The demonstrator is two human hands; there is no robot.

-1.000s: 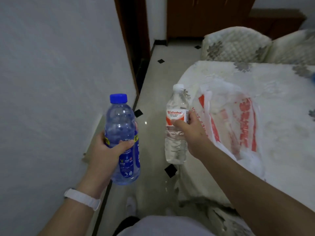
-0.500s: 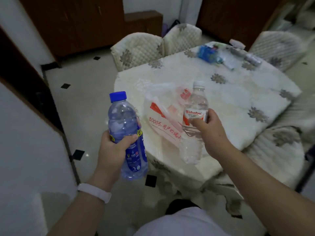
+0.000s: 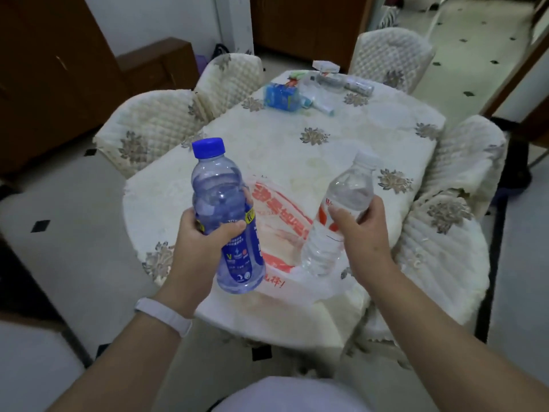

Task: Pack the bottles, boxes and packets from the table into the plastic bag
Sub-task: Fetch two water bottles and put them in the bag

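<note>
Bottles fill both my hands above the plastic bag lying flat on the desk: left hand wrapped around the blue-capped bottle, right hand gripping the clear bottle.

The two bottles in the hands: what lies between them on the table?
In the head view, the plastic bag with red print lies flat on the tablecloth, between the blue-capped bottle and the clear bottle.
</note>
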